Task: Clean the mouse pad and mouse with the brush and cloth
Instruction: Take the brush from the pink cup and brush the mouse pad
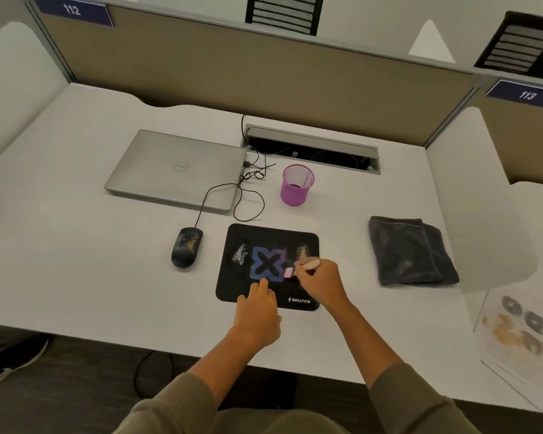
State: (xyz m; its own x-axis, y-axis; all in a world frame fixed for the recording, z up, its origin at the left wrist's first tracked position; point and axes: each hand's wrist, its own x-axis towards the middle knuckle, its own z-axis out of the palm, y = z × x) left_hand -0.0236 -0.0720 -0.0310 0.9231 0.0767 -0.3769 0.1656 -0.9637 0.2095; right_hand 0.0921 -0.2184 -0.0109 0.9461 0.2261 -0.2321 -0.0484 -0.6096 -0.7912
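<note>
Mouse pad [265,289], black with a blue X in the middle, sits close to the desk's [76,277] near edge, and both hands are on it. Left hand [257,311] lies on the pad's near part, fingers fairly straight, pressing down and holding nothing. Right hand [322,281] is curled round a small pink-tipped brush [298,267], its pale end touching the pad just right of the X. A streak of pale crumbs shows above the brush, and a whitish smear marks the pad's left side. Just left of the pad lies the mouse [186,247], dark and speckled with dust, apart from both hands, its cable [248,195] looping back across the desk. Over toward the right edge, well clear of the pad, there's the folded grey cloth [411,250], lying flat with some light flecks on it. Farther back stands a purple mesh cup [296,185], upright. Left of it rests a closed silver laptop [177,169]. Along the far edge, a cable slot [311,145] sits with its lid up.
</note>
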